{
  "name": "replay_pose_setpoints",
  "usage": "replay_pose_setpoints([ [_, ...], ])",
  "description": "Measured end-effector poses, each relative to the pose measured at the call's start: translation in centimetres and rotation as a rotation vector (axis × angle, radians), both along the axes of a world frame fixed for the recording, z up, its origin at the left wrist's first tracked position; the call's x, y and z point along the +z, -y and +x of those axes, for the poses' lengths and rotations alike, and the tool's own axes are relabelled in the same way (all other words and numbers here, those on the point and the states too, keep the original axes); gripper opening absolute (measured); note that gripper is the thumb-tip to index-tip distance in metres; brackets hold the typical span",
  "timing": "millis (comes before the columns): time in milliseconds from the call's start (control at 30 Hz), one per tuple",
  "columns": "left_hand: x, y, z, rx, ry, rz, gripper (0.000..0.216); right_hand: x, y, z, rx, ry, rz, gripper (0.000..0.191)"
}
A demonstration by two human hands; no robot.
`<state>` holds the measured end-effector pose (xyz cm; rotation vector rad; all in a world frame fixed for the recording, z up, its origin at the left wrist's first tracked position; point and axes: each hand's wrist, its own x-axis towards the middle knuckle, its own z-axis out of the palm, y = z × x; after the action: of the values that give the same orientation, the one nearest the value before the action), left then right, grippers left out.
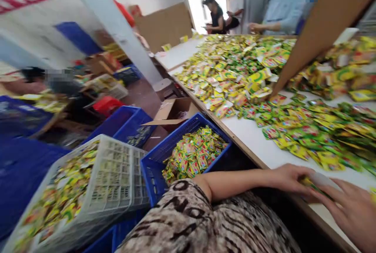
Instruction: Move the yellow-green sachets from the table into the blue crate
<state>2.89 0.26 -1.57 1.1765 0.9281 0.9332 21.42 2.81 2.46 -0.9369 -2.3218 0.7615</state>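
Note:
My left hand [289,178] and my right hand [352,210] meet at the near edge of the white table [264,151]. Between them they grip a small stack of yellow-green sachets [315,182]. The left hand's fingers curl round one end of the stack. The right hand's fingers lie along the other end with the thumb beneath. Loose green and yellow sachets [317,127] are spread on the table just beyond the hands. A bigger heap of sachets [235,73] lies further back.
A blue crate [152,167] part-filled with sachets stands below the table edge at my left, and a white crate [117,174] of sachets beside it. An open cardboard box [173,112] sits behind. A cardboard sheet [320,22] slants over the table. Other people sit at the far end.

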Motion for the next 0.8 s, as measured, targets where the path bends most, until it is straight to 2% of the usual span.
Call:
replay_pose_setpoints([
  [67,0.9,1.1,-0.2,0.018,0.005,-0.003,0.068,1.2,1.3,0.5,-0.021,0.03,-0.024,0.023],
  [133,1.7,1.8,-0.7,0.041,0.048,-0.01,0.071,1.7,2.9,0.1,-0.258,-0.17,-0.1,0.026],
  [200,2.2,2.0,-1.5,0.026,0.113,-0.043,0.07,1.2,4.1,-0.8,-0.548,-0.428,-0.274,0.03],
  [233,2.3,2.0,-1.8,0.006,0.147,-0.07,0.068,0.8,4.5,-1.3,-0.607,-0.52,-0.385,0.032],
  [333,3.0,1.9,-2.7,-0.057,0.202,-0.126,0.054,-0.4,5.0,-2.4,-0.576,-0.693,-0.712,0.031],
  [433,3.5,2.0,-2.8,-0.066,0.207,-0.162,0.043,-0.4,5.3,-2.5,-0.481,-0.797,-0.846,0.027],
  [600,3.7,1.9,-2.4,0.089,0.248,-0.239,0.041,-0.1,6.0,-1.7,-0.434,-0.862,-0.827,0.026],
  [733,3.8,1.9,-1.9,0.046,0.239,-0.235,0.033,-0.1,5.4,-2.2,-0.514,-0.707,-0.588,0.017],
  [800,3.6,1.4,-1.7,0.093,0.255,-0.213,0.034,0.0,4.3,-2.8,-0.556,-0.642,-0.471,0.017],
])
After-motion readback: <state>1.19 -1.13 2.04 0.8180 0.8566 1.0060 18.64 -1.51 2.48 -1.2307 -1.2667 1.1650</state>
